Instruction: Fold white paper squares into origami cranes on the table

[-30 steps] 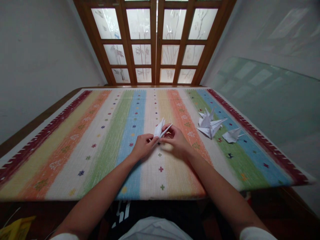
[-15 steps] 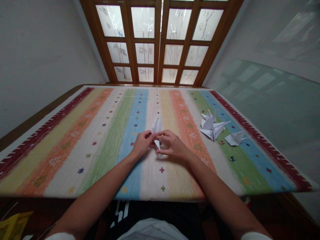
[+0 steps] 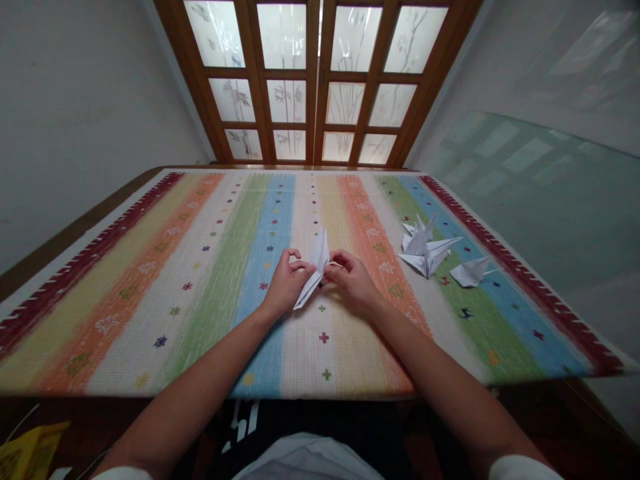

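Observation:
A partly folded white paper piece is held just above the striped mat, near the table's middle. My left hand pinches its left side with thumb and fingers closed. My right hand grips its right side, fingers curled around it. One narrow flap points up and away from me, another points down toward my left wrist.
Several finished white paper cranes lie on the mat at the right, with a smaller one beside them. A wooden-framed glass door stands behind the table. A yellow object lies at the lower left, off the table.
The paper piece has been turned in my hands: its flaps pointed up and right, now one points up and one down-left. Both hands stayed in place.

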Action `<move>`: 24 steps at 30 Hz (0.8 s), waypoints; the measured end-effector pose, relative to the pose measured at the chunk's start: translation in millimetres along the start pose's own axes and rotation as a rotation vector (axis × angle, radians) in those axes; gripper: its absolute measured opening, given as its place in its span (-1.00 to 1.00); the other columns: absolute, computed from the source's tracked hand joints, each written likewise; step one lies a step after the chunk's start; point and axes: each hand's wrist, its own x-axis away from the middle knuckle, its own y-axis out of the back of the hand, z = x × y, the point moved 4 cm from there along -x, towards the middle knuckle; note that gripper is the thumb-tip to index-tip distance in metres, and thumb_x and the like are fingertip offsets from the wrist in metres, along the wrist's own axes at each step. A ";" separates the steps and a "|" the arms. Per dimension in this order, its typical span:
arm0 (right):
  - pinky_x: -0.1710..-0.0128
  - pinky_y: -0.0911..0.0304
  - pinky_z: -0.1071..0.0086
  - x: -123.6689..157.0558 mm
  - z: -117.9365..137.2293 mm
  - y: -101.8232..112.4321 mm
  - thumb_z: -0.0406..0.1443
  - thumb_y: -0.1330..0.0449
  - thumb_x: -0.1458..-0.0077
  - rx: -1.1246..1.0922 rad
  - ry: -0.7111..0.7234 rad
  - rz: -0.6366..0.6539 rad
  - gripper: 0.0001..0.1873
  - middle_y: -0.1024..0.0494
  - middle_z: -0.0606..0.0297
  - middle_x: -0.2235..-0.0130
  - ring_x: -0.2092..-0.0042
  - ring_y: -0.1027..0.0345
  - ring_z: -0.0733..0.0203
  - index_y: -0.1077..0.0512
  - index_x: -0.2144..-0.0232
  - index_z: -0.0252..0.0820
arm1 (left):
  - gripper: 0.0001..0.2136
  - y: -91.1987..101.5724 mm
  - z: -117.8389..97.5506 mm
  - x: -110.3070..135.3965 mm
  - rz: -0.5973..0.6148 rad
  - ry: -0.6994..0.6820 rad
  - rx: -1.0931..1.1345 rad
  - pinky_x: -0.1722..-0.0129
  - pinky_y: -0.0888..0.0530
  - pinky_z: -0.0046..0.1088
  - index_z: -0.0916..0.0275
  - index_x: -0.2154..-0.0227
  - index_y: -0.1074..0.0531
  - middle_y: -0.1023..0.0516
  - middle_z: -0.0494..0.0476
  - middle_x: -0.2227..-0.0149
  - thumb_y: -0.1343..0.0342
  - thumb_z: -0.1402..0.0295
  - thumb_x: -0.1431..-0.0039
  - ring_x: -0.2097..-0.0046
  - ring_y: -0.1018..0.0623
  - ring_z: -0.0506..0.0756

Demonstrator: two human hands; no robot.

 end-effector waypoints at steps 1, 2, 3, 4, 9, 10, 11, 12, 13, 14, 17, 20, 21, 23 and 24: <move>0.24 -0.48 0.33 0.1 -0.8 -1.0 -0.07 -0.58 0.07 -0.004 -0.015 0.017 -0.54 -0.55 0.38 0.27 0.29 -0.49 0.25 -0.46 0.27 -0.09 | -0.51 0.2 -1.1 0.0 -0.004 -0.024 -0.007 0.43 -0.44 -0.53 0.12 0.18 -0.27 -0.60 -0.05 0.30 -0.43 0.06 -0.04 0.44 -0.59 0.02; 0.23 -0.48 0.33 0.4 -1.2 -2.0 -0.05 -0.58 0.08 -0.007 -0.024 0.027 -0.54 -0.57 0.37 0.29 0.30 -0.49 0.25 -0.48 0.28 -0.10 | -0.54 -0.1 -2.6 0.2 0.004 -0.050 -0.034 0.44 -0.43 -0.54 0.14 0.22 -0.27 -0.59 -0.05 0.31 -0.42 0.07 -0.06 0.45 -0.59 0.00; 0.24 -0.48 0.34 0.7 -1.3 -2.5 -0.04 -0.59 0.08 -0.008 -0.027 0.027 -0.53 -0.58 0.37 0.29 0.31 -0.49 0.25 -0.50 0.28 -0.10 | -0.59 -0.8 -3.9 0.8 0.022 -0.072 -0.074 0.45 -0.42 -0.55 0.16 0.26 -0.30 -0.57 -0.04 0.34 -0.40 0.08 -0.10 0.45 -0.58 0.00; 0.24 -0.47 0.34 1.1 -1.1 -2.7 -0.03 -0.60 0.09 -0.009 -0.027 0.022 -0.53 -0.59 0.37 0.29 0.32 -0.49 0.25 -0.52 0.27 -0.09 | -0.63 -1.9 -4.9 1.6 0.047 -0.087 -0.115 0.45 -0.42 -0.56 0.19 0.28 -0.33 -0.56 -0.02 0.36 -0.37 0.08 -0.15 0.44 -0.59 0.00; 0.26 -0.47 0.34 1.5 1.0 -1.5 0.00 -0.62 0.14 0.011 -0.025 0.019 -0.52 -0.63 0.33 0.24 0.30 -0.52 0.22 -0.54 0.31 -0.08 | -0.67 -6.3 -6.3 6.1 0.087 -0.143 -0.201 0.22 -0.59 -0.41 0.22 0.22 -0.49 -0.64 0.15 0.18 -0.45 0.19 -0.08 0.21 -0.67 0.09; 0.27 -0.47 0.34 1.4 1.6 -1.1 0.01 -0.61 0.14 0.022 -0.020 0.023 -0.52 -0.63 0.31 0.21 0.29 -0.52 0.22 -0.54 0.31 -0.08 | -0.69 -6.1 -6.7 6.4 0.072 -0.165 -0.209 0.16 -0.61 -0.37 0.23 0.23 -0.51 -0.64 0.18 0.13 -0.46 0.21 -0.08 0.17 -0.68 0.11; 0.26 -0.48 0.33 1.2 2.1 -0.4 0.02 -0.61 0.12 0.034 -0.017 0.026 -0.53 -0.63 0.29 0.20 0.27 -0.52 0.21 -0.55 0.32 -0.09 | -0.72 -5.6 -7.2 6.5 0.060 -0.186 -0.216 0.13 -0.62 -0.34 0.24 0.24 -0.53 -0.64 0.21 0.10 -0.44 0.22 -0.09 0.13 -0.67 0.12; 0.26 -0.48 0.32 0.9 2.3 0.3 0.03 -0.60 0.11 0.043 -0.017 0.028 -0.53 -0.63 0.29 0.20 0.26 -0.52 0.20 -0.55 0.32 -0.09 | -0.75 -5.1 -7.7 6.4 0.051 -0.205 -0.224 0.10 -0.63 -0.32 0.24 0.25 -0.55 -0.63 0.23 0.07 -0.41 0.22 -0.12 0.11 -0.67 0.13; 0.25 -0.49 0.31 0.5 2.2 1.2 0.04 -0.59 0.10 0.049 -0.019 0.029 -0.53 -0.63 0.28 0.21 0.25 -0.52 0.19 -0.56 0.31 -0.08 | -0.78 -4.4 -8.4 6.1 0.046 -0.223 -0.234 0.09 -0.63 -0.32 0.25 0.25 -0.57 -0.63 0.25 0.04 -0.38 0.23 -0.15 0.09 -0.67 0.13; 0.23 -0.50 0.30 0.1 1.9 2.2 0.04 -0.58 0.09 0.055 -0.022 0.028 -0.54 -0.62 0.28 0.22 0.24 -0.52 0.18 -0.56 0.31 -0.08 | -0.80 -3.8 -9.0 5.6 0.046 -0.235 -0.244 0.09 -0.63 -0.31 0.25 0.25 -0.58 -0.62 0.26 0.02 -0.36 0.23 -0.17 0.08 -0.67 0.14; 0.24 -0.49 0.31 -1.6 1.0 6.0 0.04 -0.55 0.05 0.078 -0.007 -0.007 -0.55 -0.60 0.30 0.24 0.26 -0.50 0.20 -0.55 0.28 -0.08 | -0.83 -1.6 -9.6 3.3 0.034 -0.245 -0.258 0.10 -0.63 -0.34 0.26 0.26 -0.58 -0.63 0.24 0.08 -0.29 0.26 -0.22 0.11 -0.66 0.12; 0.34 -0.45 0.38 -2.1 1.5 8.4 -0.03 -0.51 0.00 0.094 0.041 -0.074 -0.57 -0.56 0.36 0.24 0.32 -0.47 0.24 -0.49 0.16 -0.02 | -0.84 0.9 -8.9 1.3 -0.015 -0.241 -0.196 0.16 -0.61 -0.41 0.21 0.21 -0.49 -0.60 0.11 0.20 -0.30 0.31 -0.20 0.19 -0.64 0.07; 0.38 -0.42 0.40 -1.7 2.4 8.2 -0.06 -0.50 -0.01 0.107 0.064 -0.090 -0.56 -0.55 0.38 0.24 0.34 -0.46 0.26 -0.47 0.13 0.01 | -0.80 1.4 -8.5 1.1 -0.030 -0.238 -0.167 0.20 -0.60 -0.44 0.19 0.17 -0.46 -0.58 0.07 0.22 -0.31 0.34 -0.18 0.22 -0.63 0.05; 0.42 -0.39 0.41 0.0 5.2 6.1 -0.09 -0.46 -0.05 0.174 0.113 -0.096 -0.62 -0.54 0.39 0.25 0.37 -0.44 0.26 -0.46 0.13 0.02 | -0.73 1.7 -8.6 1.5 -0.042 -0.244 -0.147 0.25 -0.59 -0.48 0.14 0.10 -0.42 -0.56 0.03 0.20 -0.32 0.37 -0.17 0.24 -0.62 0.03; 0.42 -0.38 0.41 1.0 7.0 4.4 -0.10 -0.42 -0.09 0.228 0.137 -0.086 -0.67 -0.54 0.37 0.25 0.36 -0.44 0.25 -0.48 0.14 0.00 | -0.73 1.3 -9.2 2.1 -0.034 -0.254 -0.165 0.26 -0.59 -0.49 0.14 0.08 -0.43 -0.57 0.04 0.16 -0.30 0.38 -0.19 0.22 -0.63 0.03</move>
